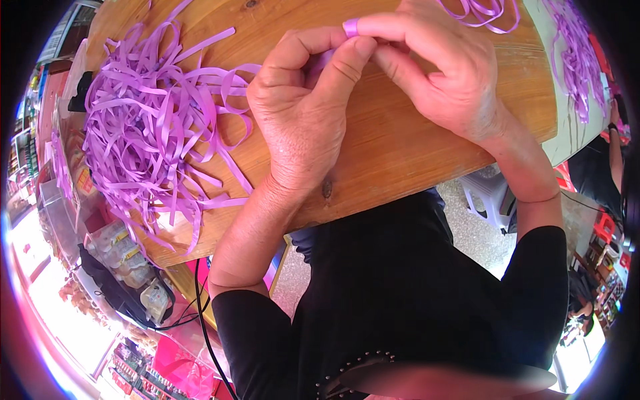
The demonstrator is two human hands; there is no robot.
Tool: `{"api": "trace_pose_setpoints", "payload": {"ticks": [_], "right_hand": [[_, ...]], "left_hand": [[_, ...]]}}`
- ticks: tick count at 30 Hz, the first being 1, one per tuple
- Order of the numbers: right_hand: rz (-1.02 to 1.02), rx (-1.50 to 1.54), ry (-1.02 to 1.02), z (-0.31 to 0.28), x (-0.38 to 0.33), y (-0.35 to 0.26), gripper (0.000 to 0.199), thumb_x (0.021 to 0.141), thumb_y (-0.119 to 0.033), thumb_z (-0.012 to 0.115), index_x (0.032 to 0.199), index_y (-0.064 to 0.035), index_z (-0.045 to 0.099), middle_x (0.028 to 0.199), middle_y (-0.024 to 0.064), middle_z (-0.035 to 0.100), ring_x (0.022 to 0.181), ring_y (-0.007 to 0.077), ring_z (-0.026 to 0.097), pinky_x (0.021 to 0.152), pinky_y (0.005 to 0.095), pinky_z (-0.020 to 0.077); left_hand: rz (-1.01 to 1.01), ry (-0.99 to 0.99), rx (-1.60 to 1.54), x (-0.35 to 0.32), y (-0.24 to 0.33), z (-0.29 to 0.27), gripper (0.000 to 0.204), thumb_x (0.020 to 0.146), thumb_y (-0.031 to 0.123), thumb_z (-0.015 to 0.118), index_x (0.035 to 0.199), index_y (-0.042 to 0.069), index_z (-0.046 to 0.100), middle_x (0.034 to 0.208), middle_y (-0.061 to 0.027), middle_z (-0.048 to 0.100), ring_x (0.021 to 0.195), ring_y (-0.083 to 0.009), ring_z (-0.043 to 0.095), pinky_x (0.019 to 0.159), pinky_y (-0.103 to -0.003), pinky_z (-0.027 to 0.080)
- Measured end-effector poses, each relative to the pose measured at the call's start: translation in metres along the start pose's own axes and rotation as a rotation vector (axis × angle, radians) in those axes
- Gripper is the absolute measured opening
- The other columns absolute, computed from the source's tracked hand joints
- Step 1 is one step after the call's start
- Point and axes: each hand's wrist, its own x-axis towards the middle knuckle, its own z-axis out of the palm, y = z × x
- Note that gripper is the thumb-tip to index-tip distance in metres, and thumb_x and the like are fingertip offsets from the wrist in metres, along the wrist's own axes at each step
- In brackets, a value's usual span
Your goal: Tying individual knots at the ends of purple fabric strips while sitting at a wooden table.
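A narrow purple satin ribbon (351,27) is held pinched by the left hand (303,100) and right hand (450,73), above the brown wooden surface (400,153); its long axis is mostly hidden. The tangled purple ribbon heap (143,120) is set leftward, nearer the left hand.

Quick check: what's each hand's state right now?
Left hand: closed, holding purple ribbon.
Right hand: purple ribbon across its index fingertip; whether its grip is closed cannot be told.
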Motion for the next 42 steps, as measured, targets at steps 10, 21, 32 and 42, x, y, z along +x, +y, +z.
{"api": "trace_pose_setpoints", "payload": {"ticks": [10, 21, 32, 42], "right_hand": [[-0.004, 0.609, -0.04, 0.002, 0.009, 0.021, 0.024, 0.082, -0.003, 0.063, 0.106, -0.0032, 0.06, 0.09, 0.008, 0.063, 0.084, 0.0198, 0.062, 0.074, 0.0282, 0.0489], [-0.892, 0.02, 0.644, 0.024, 0.011, 0.043, 0.026, 0.073, 0.0, 0.066, 0.099, 0.001, 0.064, 0.082, 0.0089, 0.061, 0.069, 0.0186, 0.055, 0.061, 0.0293, 0.0409], [-0.354, 0.016, 0.052, -0.02, 0.0, 0.006, 0.023, 0.071, -0.003, 0.069, 0.094, 0.0011, 0.066, 0.08, 0.008, 0.061, 0.072, 0.0186, 0.057, 0.061, 0.0271, 0.0414], [-0.052, 0.179, 0.032, -0.025, 0.002, -0.006, 0.017, 0.073, -0.008, 0.072, 0.087, -0.0029, 0.065, 0.078, 0.0085, 0.061, 0.069, 0.0205, 0.059, 0.059, 0.0269, 0.0468]], "left_hand": [[-0.164, -0.1, -0.3, -0.003, 0.015, 0.003, 0.009, 0.084, 0.004, 0.063, 0.09, -0.002, 0.063, 0.084, -0.0002, 0.062, 0.078, -0.0023, 0.052, 0.071, -0.016, 0.042], [-0.052, -0.076, 0.058, 0.0, 0.007, -0.001, 0.01, 0.083, 0.003, 0.064, 0.091, -0.003, 0.064, 0.073, 0.0036, 0.058, 0.065, -0.0008, 0.047, 0.058, -0.014, 0.039], [-0.282, -0.192, 0.019, 0.007, 0.016, -0.008, 0.012, 0.083, 0.006, 0.065, 0.091, -0.002, 0.065, 0.072, 0.0033, 0.058, 0.064, -0.0014, 0.049, 0.056, -0.013, 0.038], [-0.185, -0.054, -0.029, 0.002, 0.014, -0.001, 0.013, 0.083, 0.007, 0.064, 0.089, -0.004, 0.062, 0.07, 0.0026, 0.055, 0.056, -0.0016, 0.04, 0.05, -0.015, 0.028]]}}
